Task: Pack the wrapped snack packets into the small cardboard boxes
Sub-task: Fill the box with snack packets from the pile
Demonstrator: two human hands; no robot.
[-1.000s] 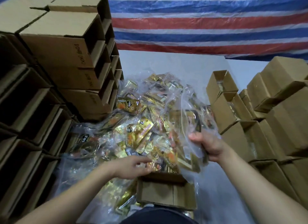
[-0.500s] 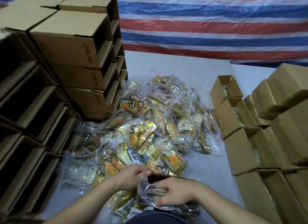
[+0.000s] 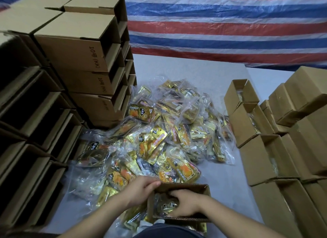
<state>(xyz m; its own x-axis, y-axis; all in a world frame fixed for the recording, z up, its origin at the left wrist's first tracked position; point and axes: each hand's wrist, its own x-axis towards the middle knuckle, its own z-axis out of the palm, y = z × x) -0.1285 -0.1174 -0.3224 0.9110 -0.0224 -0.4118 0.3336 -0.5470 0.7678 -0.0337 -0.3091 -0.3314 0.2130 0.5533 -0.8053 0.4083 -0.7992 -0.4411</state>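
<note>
A small open cardboard box sits just in front of me at the bottom centre. My right hand is inside it, pressing down on a clear bag of gold snack packets. My left hand grips the box's left wall. Beyond the box lies a large heap of gold and orange snack packets in clear bags, spread over the pale surface.
Stacks of empty open boxes rise on the left, with more rows lying on their sides. Filled and closed boxes line the right side. A red, white and blue striped tarp hangs behind.
My right hand held a bag of packets up over the heap, then brought it down and pushed it into the box. My left hand shifted to the box's left wall.
</note>
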